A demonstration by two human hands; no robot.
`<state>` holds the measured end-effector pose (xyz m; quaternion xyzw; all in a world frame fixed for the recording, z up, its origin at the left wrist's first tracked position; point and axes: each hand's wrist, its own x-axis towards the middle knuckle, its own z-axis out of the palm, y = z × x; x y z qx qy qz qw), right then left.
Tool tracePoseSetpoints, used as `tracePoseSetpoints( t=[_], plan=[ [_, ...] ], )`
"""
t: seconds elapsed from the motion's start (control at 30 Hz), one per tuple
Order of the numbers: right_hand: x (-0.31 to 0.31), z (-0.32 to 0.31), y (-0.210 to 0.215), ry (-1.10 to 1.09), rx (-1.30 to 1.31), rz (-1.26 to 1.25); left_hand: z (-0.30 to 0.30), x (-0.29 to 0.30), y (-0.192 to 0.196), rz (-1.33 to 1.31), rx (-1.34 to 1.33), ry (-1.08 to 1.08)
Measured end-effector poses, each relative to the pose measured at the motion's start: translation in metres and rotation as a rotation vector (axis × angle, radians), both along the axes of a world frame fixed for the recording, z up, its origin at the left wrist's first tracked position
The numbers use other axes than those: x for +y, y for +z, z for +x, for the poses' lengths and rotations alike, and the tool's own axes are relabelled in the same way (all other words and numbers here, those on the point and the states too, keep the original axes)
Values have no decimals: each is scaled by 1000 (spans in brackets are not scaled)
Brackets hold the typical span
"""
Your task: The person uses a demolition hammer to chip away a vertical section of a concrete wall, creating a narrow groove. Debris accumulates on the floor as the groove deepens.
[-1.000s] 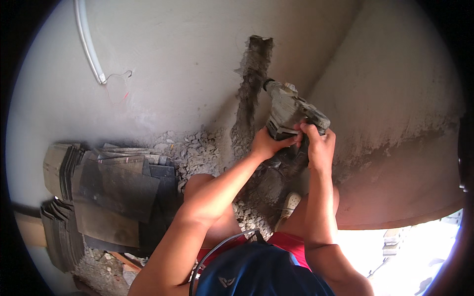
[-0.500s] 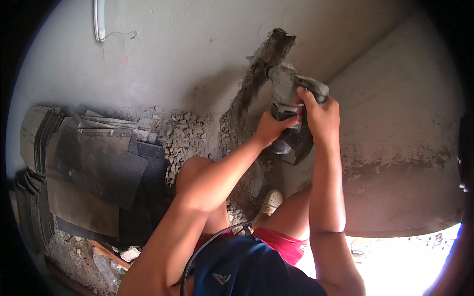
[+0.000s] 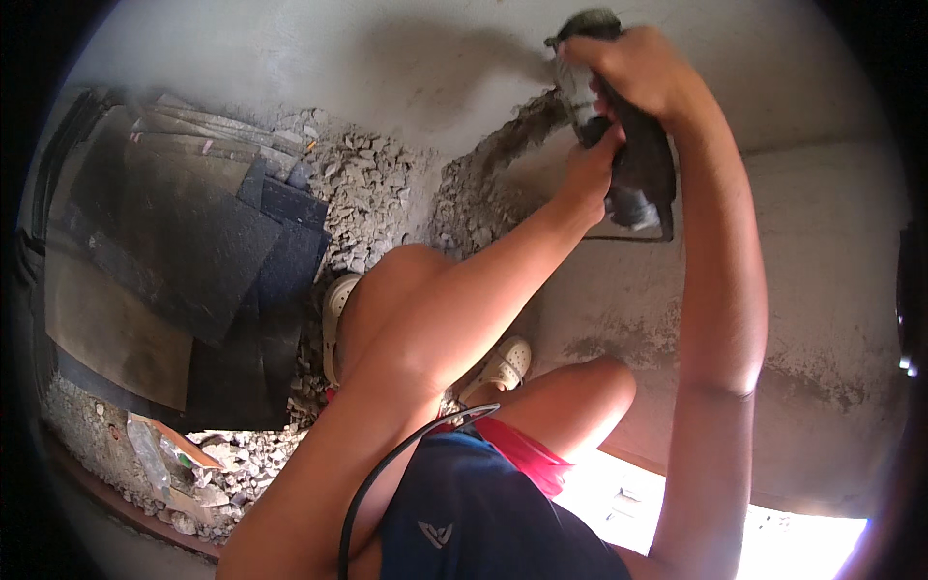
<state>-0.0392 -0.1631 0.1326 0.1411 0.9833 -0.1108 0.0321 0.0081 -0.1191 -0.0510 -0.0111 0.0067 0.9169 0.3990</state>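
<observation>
The power tool (image 3: 619, 145), a dusty grey-and-black handheld machine, is pressed against the plaster wall (image 3: 367, 58) at the far right, at the top of a rough channel (image 3: 503, 145) cut into it. The right hand (image 3: 643, 72) is wrapped tight around the tool's upper body; the left hand (image 3: 590, 174) grips it lower down, fingers closed on the housing. Both arms are stretched up and away from the person's body.

Below the channel, a heap of grey rubble (image 3: 377, 193) lies on the floor, reaching down past the two light shoes (image 3: 338, 309). To the left sits a stack of dark flat sheets (image 3: 184, 242). A black cable (image 3: 387, 474) loops across the near edge by the dark shirt.

With the tool held high at arm's length, a kick or snag in the channel could wrench it loose from the hands. The loose rubble underfoot could shift and upset the crouch, and the cable trailing close to the knees might catch.
</observation>
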Motion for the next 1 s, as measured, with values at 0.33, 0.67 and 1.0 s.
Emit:
tracePoseSetpoints(
  t=[0.33,0.67,1.0],
  plan=[
    [28,0,8,-202,165,-362,-11,-26,16,-61,139,5],
    [12,82,-3,-214,166,-427,67,-36,-10,-373,73,-15],
    [-70,36,-50,100,92,-193,5,-35,-51,712,371,-291]
  ],
)
